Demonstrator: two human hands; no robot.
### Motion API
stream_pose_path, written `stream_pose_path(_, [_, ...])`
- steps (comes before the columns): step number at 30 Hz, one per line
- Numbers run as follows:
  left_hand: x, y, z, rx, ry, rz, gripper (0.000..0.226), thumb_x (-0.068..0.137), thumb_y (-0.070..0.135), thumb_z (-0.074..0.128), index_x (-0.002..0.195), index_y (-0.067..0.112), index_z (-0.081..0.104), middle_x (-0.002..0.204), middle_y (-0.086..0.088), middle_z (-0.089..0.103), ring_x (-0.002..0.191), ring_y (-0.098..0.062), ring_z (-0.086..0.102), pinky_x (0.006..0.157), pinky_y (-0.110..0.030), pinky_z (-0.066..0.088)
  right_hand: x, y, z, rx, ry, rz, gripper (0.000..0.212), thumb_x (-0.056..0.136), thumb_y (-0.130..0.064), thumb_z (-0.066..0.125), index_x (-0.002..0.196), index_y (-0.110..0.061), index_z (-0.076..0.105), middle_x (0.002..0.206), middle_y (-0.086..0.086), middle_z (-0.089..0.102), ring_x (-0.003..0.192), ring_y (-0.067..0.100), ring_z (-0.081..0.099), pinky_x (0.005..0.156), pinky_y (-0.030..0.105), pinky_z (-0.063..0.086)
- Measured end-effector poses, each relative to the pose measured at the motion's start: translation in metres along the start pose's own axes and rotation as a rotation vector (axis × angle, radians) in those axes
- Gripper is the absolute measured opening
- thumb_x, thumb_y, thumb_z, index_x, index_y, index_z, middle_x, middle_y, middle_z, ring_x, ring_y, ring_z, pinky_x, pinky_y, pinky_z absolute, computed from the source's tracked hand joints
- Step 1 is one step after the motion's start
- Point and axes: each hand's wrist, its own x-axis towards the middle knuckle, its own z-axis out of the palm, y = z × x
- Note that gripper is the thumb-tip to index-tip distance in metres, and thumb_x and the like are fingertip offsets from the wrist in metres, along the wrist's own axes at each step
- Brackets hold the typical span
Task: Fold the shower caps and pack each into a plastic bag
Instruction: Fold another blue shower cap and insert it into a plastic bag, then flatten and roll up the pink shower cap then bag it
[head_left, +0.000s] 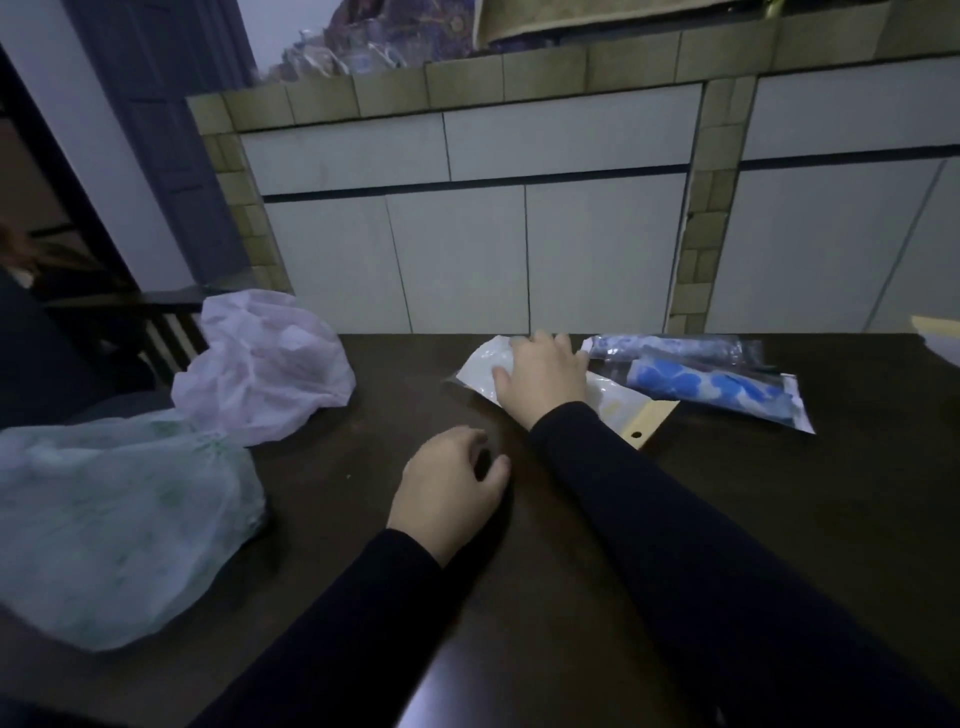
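Observation:
My right hand (540, 379) lies palm down on a white packed plastic bag (483, 364) with a yellow header strip, its fingers spread over the bag near the far table edge. Just right of it lie two more packed bags, one with a blue-patterned shower cap (711, 387) and one with a pale blue cap (675, 345) behind it. My left hand (449, 486) rests on the dark table (727, 493) nearer to me, fingers loosely curled, holding nothing. A pink shower cap (265, 364) and a green-tinted one (114, 525) lie crumpled at the left.
A tiled counter front (519, 249) rises directly behind the table's far edge. A dark chair or rail (171, 322) stands at the left behind the pink cap. Something pale (940, 338) pokes in at the right edge.

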Motion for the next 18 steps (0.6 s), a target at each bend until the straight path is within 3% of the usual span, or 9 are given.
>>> stream_pose_path(2, [0.006,-0.004,-0.016,-0.082,0.143,-0.025,0.038,0.088,0.031,0.063,0.123,0.016,0.061,0.124,0.000,0.061,0.115,-0.013,0.054,0.092,-0.018,0.035,0.000,-0.009,-0.004,0.037,0.040,-0.051,0.036,0.094,-0.037,0.045,0.118,-0.013,0.057,0.115,0.009,0.055,0.111,0.029,0.047,0.089,0.042,0.035])
stream_pose_path(4, [0.016,-0.010,-0.033,-0.043,0.306,-0.030,0.037,0.088,0.027,0.063,0.123,0.018,0.059,0.124,-0.002,0.055,0.118,-0.017,0.048,0.091,-0.019,0.029,0.001,-0.023,-0.005,0.115,0.057,-0.132,0.035,0.092,-0.037,0.047,0.118,-0.015,0.059,0.114,0.008,0.056,0.110,0.029,0.048,0.089,0.039,0.035])
stream_pose_path(8, [0.037,-0.028,-0.057,0.057,0.540,-0.203,0.039,0.087,0.019,0.062,0.125,0.016,0.054,0.139,-0.014,0.036,0.128,-0.031,0.030,0.103,-0.040,0.030,0.001,-0.057,0.008,0.321,-0.001,-0.312,0.038,0.091,-0.034,0.054,0.126,-0.022,0.057,0.118,0.004,0.058,0.112,0.024,0.050,0.095,0.038,0.040])
stream_pose_path(10, [0.045,-0.038,-0.061,0.066,0.571,-0.333,0.044,0.085,0.014,0.060,0.127,0.017,0.049,0.150,-0.017,0.020,0.138,-0.036,0.015,0.110,-0.048,0.023,0.002,-0.075,0.021,0.402,-0.079,-0.341,0.041,0.090,-0.032,0.057,0.130,-0.022,0.054,0.124,0.004,0.056,0.116,0.022,0.049,0.098,0.040,0.043])
stream_pose_path(13, [0.052,-0.048,-0.063,0.034,0.581,-0.462,0.058,0.083,0.010,0.059,0.136,0.021,0.041,0.157,-0.016,0.001,0.143,-0.037,0.001,0.114,-0.051,0.017,0.009,-0.099,0.036,0.646,-0.217,-0.202,0.048,0.091,-0.030,0.057,0.138,-0.022,0.045,0.133,0.006,0.051,0.123,0.022,0.048,0.102,0.038,0.042])
stream_pose_path(18, [0.065,-0.064,-0.058,-0.044,0.541,-0.637,0.062,0.085,0.025,0.061,0.142,0.024,0.035,0.158,-0.014,-0.002,0.145,-0.034,0.001,0.113,-0.051,0.012,0.023,-0.130,0.056,0.935,-0.383,-0.051,0.059,0.091,-0.033,0.057,0.145,-0.023,0.035,0.141,0.006,0.048,0.130,0.025,0.045,0.108,0.039,0.035])
